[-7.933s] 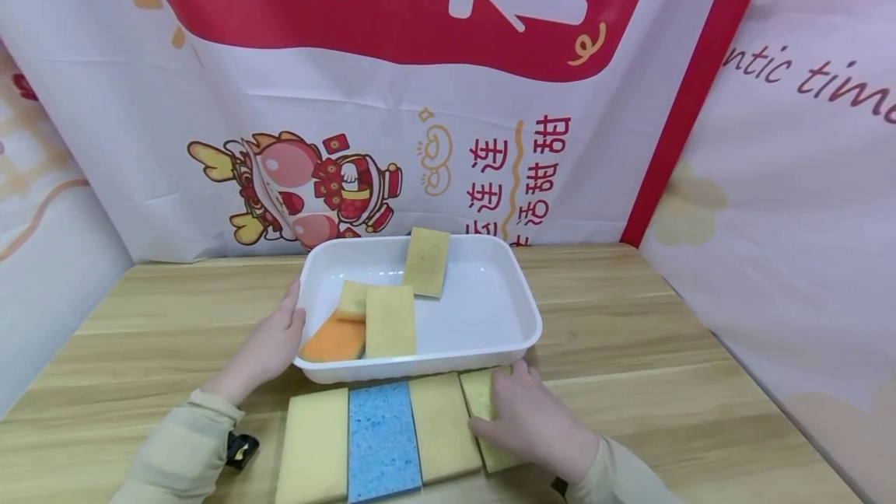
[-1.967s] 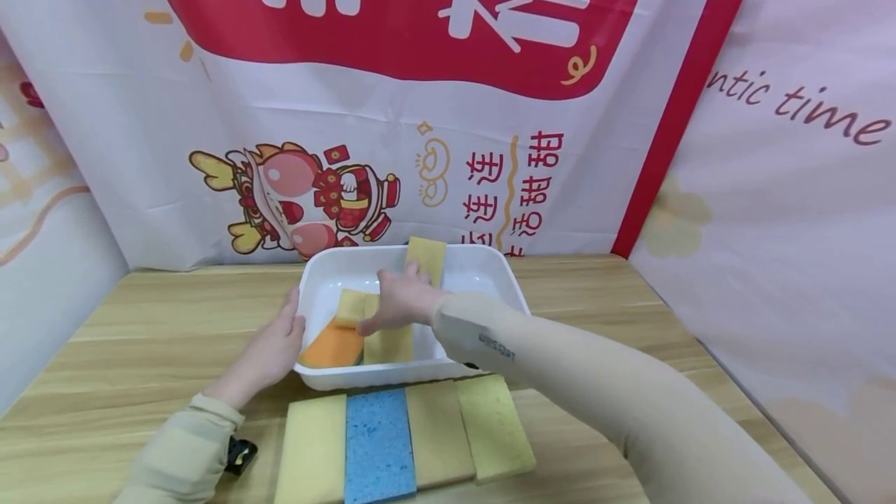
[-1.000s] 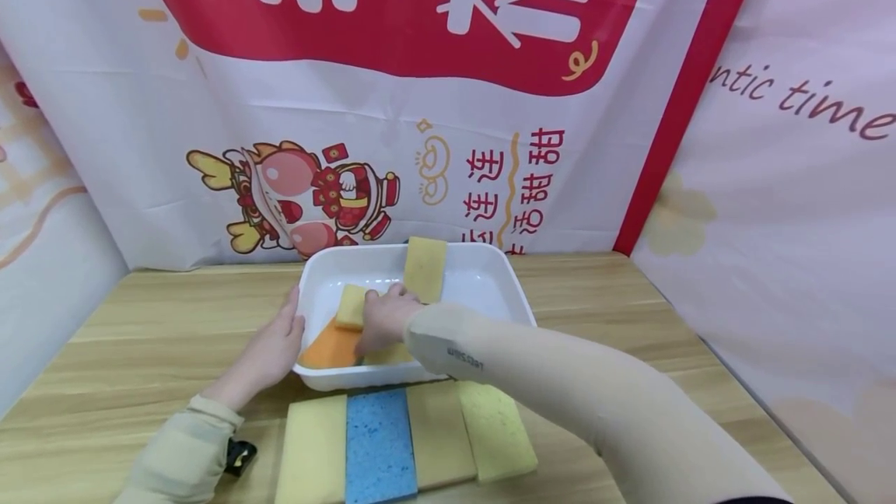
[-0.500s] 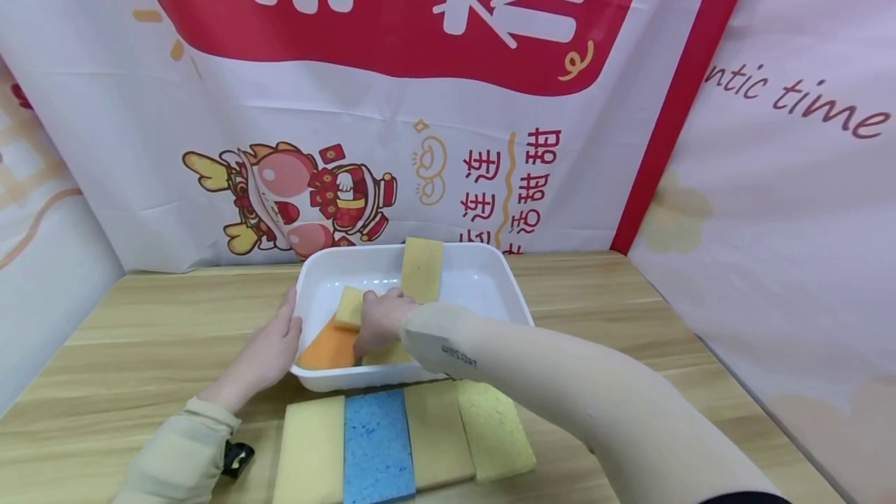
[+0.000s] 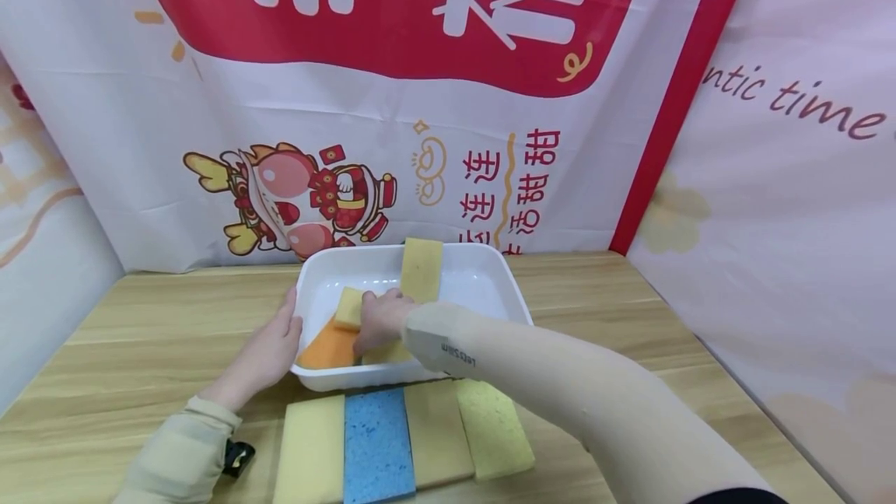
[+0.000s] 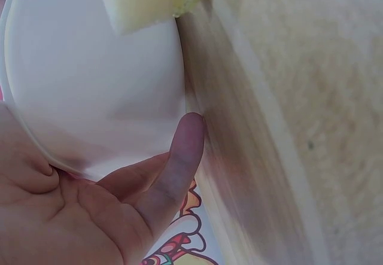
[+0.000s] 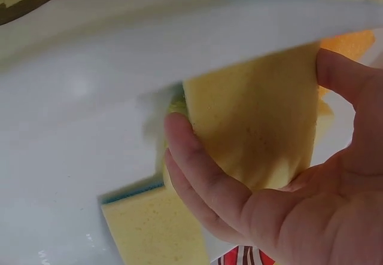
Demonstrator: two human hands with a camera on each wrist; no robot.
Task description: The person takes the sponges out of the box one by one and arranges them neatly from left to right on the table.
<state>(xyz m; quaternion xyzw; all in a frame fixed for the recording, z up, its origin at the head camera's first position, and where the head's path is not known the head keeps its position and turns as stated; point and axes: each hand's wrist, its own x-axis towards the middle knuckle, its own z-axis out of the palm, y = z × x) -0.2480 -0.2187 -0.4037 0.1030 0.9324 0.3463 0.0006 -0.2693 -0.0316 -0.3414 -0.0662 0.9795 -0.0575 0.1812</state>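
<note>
A white plastic tray [image 5: 490, 286] stands on the wooden table with several sponges in it. My left hand [image 5: 269, 344] lies along the tray's left wall outside, its fingers fairly straight against it. Inside the tray, my right hand [image 5: 381, 321] spans a yellow sponge [image 7: 251, 115], thumb at one long edge and fingers at the other. Left of it are an orange sponge [image 5: 330, 347] and a small yellow sponge piece [image 5: 348, 308]. Another yellow sponge [image 5: 422, 269] leans on the back wall; the right wrist view shows a blue edge on a yellow sponge [image 7: 157, 226].
In front of the tray lies a row of sponges: a pale yellow sponge [image 5: 309, 449], a blue sponge [image 5: 379, 446], a tan-yellow sponge [image 5: 439, 432] and a yellow sponge [image 5: 495, 430]. A printed cloth [image 5: 336, 84] hangs directly behind the tray.
My right hand has left the rightmost sponge of the row, reached into the tray, and taken hold of the yellow sponge there. It has stayed still lately. My left hand has kept its place.
</note>
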